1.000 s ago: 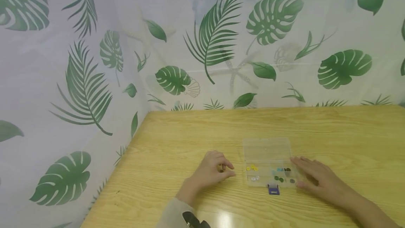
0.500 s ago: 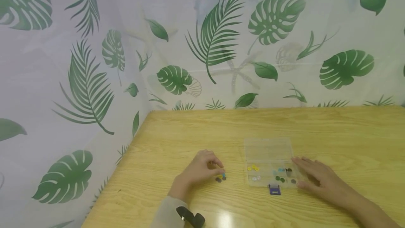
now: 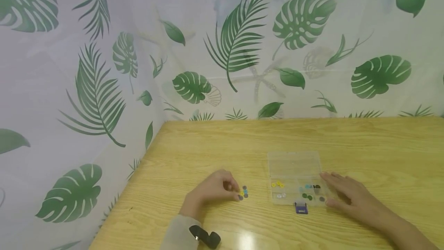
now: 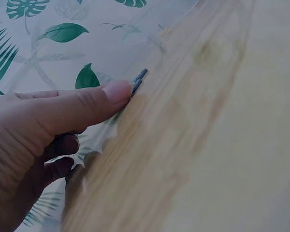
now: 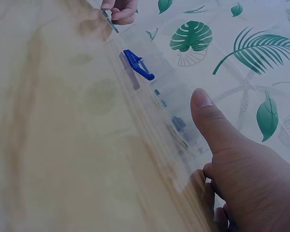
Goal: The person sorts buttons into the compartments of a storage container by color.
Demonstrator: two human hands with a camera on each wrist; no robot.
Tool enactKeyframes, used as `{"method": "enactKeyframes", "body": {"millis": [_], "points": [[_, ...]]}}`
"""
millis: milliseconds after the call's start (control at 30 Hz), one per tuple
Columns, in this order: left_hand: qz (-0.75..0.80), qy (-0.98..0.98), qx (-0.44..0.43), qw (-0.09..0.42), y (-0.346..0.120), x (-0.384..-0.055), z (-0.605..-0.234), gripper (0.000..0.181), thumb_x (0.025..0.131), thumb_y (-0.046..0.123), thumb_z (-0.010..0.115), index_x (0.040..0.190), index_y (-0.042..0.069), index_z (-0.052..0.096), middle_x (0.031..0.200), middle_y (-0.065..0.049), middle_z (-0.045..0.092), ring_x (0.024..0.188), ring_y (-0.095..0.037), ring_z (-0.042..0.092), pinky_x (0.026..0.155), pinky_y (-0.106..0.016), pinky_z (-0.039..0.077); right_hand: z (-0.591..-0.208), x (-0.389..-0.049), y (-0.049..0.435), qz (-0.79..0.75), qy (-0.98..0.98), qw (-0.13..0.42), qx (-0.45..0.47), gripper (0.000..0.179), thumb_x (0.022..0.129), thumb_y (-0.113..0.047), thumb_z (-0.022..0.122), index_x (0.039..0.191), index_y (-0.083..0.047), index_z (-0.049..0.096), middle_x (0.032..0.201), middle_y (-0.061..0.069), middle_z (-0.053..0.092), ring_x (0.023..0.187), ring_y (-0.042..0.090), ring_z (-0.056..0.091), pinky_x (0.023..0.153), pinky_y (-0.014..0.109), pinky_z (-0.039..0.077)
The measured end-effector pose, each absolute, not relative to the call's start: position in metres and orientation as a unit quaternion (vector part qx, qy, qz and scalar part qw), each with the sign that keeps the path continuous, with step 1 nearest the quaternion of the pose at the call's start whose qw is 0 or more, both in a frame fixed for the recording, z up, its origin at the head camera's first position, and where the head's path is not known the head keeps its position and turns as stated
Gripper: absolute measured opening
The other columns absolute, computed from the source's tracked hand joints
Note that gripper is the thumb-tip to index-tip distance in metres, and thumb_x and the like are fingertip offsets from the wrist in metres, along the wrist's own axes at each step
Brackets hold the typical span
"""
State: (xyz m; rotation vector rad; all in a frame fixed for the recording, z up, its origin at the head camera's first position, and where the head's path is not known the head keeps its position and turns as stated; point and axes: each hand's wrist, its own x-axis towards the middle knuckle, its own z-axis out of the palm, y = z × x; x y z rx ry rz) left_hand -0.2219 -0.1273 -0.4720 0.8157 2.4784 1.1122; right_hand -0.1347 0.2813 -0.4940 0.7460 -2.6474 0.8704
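Observation:
My left hand (image 3: 215, 186) is at a small group of button-like discs (image 3: 245, 191) on the table, grey, blue and yellow. Its thumb tip and bent index finger come close together at the group's left side, and the thumb tip touches or nearly touches a grey disc (image 4: 137, 86). No lifted disc is visible. To the right lies a clear compartment box (image 3: 288, 200), lid (image 3: 294, 163) folded back. Yellow discs (image 3: 277, 184), clear, blue, green and dark ones sit in separate places inside. My right hand (image 3: 350, 194) rests against the box's right side, thumb and fingers spread.
A blue latch (image 3: 301, 208) sticks out from the box's front. The wood-grain table (image 3: 208, 142) meets a leaf-printed sheet (image 3: 243, 49) at the back and left. My left wrist wears a dark strap with a camera (image 3: 205, 237).
My left hand has moved left and slightly toward me, uncovering the group of discs it hid. The discs look more spread out. My right hand and the box stay in place.

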Motion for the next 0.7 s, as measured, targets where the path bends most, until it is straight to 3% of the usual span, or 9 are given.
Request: {"method": "enactKeyframes", "body": {"millis": [100, 333, 567, 700], "points": [[0.383, 0.861, 0.296, 0.158, -0.1268, -0.2219, -0.4726, 0.011, 0.073, 0.028, 0.08, 0.08, 0.027, 0.071, 0.076, 0.006, 0.056, 0.077, -0.012, 0.05, 0.068, -0.025, 0.046, -0.4936, -0.134, 0.2807, 0.3, -0.911, 0.126, 0.255, 0.069, 0.084, -0.018, 0.07, 0.146, -0.015, 0.037, 0.139, 0.017, 0.048, 0.132, -0.011, 0.015, 0.11, 0.012, -0.001], [0.37, 0.861, 0.312, 0.155, -0.1273, -0.2229, -0.4732, 0.008, 0.075, 0.028, 0.079, 0.077, 0.027, 0.072, 0.076, 0.009, 0.056, 0.078, -0.01, 0.049, 0.07, -0.024, 0.044, -0.4925, -0.1332, 0.2807, 0.307, -0.909, 0.121, 0.254, 0.068, 0.085, -0.018, 0.068, 0.146, -0.014, 0.037, 0.139, 0.019, 0.047, 0.132, -0.011, 0.014, 0.114, 0.02, 0.0], [0.368, 0.859, 0.323, 0.147, -0.1274, -0.223, -0.4749, 0.007, 0.076, 0.027, 0.078, 0.078, 0.026, 0.072, 0.075, 0.01, 0.057, 0.076, -0.009, 0.048, 0.071, -0.023, 0.043, -0.4919, -0.134, 0.2799, 0.3, -0.909, 0.124, 0.259, 0.069, 0.084, -0.018, 0.069, 0.145, -0.013, 0.037, 0.138, 0.02, 0.048, 0.131, -0.014, 0.012, 0.109, 0.011, -0.002], [0.382, 0.853, 0.321, 0.151, -0.1271, -0.2236, -0.4766, 0.006, 0.076, 0.025, 0.078, 0.078, 0.025, 0.072, 0.074, 0.009, 0.057, 0.076, -0.009, 0.049, 0.071, -0.024, 0.043, -0.4916, -0.1346, 0.2804, 0.3, -0.905, 0.134, 0.268, 0.069, 0.084, -0.017, 0.07, 0.145, -0.012, 0.038, 0.137, 0.021, 0.048, 0.132, -0.015, 0.012, 0.109, 0.012, -0.001]]}}
